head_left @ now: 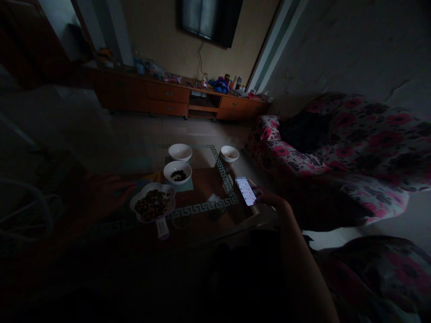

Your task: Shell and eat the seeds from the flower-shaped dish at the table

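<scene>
My right hand (265,197) reaches in from the lower right, its fingers closed at the edge of a phone (248,194) with a lit screen, over the table's right end. In deep shadow on the left is my left hand (106,185), near a thin bluish thing (129,186) whose kind I cannot make out. Beside it on the glass table stands a scalloped white dish (171,190) with a handle, full of small brown and yellowish pieces. Behind that, a white bowl (168,169) holds dark pieces, and another white bowl (180,151) stands close by.
A third white bowl (229,154) with pale contents stands near the table's far right corner. Beyond are a wooden TV cabinet (168,98) with clutter on top and a wall-mounted TV (208,20). A flower-patterned sofa (357,125) lines the right side.
</scene>
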The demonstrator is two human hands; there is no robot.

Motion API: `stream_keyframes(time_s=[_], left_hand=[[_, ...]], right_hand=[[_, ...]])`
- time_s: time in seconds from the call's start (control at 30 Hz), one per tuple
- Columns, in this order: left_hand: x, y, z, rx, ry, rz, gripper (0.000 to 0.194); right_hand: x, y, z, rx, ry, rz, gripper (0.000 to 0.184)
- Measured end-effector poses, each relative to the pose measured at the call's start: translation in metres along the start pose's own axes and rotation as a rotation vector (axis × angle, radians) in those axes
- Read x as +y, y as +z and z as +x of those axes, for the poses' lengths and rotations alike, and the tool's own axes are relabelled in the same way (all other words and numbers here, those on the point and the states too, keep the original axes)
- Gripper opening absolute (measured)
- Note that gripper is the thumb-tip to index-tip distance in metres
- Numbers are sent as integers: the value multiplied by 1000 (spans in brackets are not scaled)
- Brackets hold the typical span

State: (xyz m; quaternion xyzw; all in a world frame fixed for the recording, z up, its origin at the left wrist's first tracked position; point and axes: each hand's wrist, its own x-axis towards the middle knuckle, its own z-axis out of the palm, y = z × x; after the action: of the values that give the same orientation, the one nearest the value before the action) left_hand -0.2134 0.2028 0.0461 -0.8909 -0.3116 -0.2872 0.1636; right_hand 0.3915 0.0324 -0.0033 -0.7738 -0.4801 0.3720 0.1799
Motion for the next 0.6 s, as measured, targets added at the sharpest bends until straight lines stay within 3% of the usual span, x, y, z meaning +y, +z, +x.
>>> stream_keyframes(time_s=[0.17, 0.4, 0.6], left_hand=[[1, -2, 2, 8, 59, 22, 47], [-2, 1, -3, -6, 33, 46, 43], [4, 0, 2, 32, 32, 20, 48]], right_hand=[[-6, 1, -1, 80, 126, -14, 60], [-4, -5, -2, 40, 146, 8, 46], [0, 3, 14, 217, 177, -197, 38]])
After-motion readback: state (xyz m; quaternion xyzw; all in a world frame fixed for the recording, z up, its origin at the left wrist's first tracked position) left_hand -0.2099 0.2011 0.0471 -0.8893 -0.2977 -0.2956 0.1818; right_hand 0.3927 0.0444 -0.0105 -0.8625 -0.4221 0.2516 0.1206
